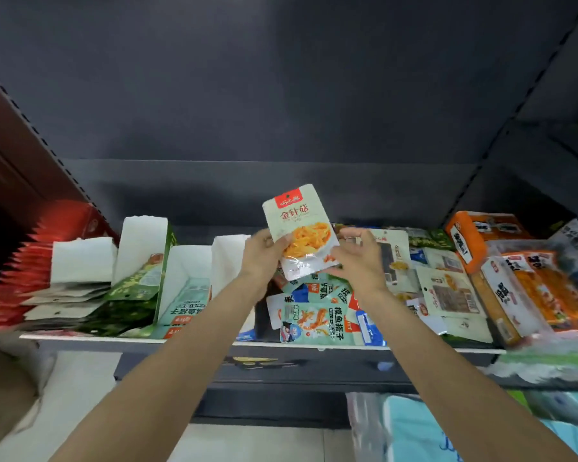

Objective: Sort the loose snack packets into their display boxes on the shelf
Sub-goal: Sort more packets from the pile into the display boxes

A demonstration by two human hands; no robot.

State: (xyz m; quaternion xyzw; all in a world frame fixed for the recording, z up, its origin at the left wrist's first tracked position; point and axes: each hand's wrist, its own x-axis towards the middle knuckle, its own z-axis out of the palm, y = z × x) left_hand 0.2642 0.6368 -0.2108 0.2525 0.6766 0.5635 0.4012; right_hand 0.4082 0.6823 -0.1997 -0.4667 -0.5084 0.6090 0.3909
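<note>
- Your left hand (264, 253) pinches the pale packet (299, 228) upright above the shelf's (197, 340) middle, label facing you for matching.
- Your right hand (357, 258) steadies its lower edge, fingers loosely curled.

two hands (311, 258), one raised packet (299, 228)

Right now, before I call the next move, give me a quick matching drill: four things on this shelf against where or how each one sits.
Things
1. pale green packet
2. red packets
3. orange box
4. teal packet

Places
A. far left of the shelf, stacked in a row
B. right side of the shelf, towards the back
C. raised above the shelf, held by the left hand and right hand
D. lying at the shelf's front edge, between the forearms

Pairs: 1-C, 2-A, 3-B, 4-D
</note>
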